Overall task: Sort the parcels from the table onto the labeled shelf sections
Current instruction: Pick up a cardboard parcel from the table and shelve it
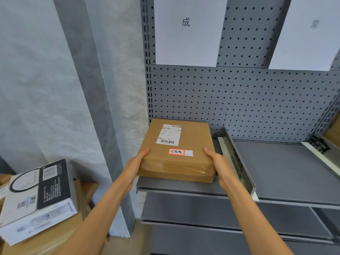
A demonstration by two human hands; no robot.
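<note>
Head view: both hands clamp a flat brown parcel (174,150), left hand (135,165) on its left edge, right hand (219,162) on its right edge. It lies on the grey shelf (184,186), far-left section, left of a metal divider (237,159), under a white paper sign (185,30). A white-and-black box (36,197) lies near left.

left hand (136,164): lower centre of frame, bare forearm rising from the bottom edge, thumb on top, palm pressed inward. right hand (219,165): centre right, mirrored pose, thumb on top, forearm running to lower right.
</note>
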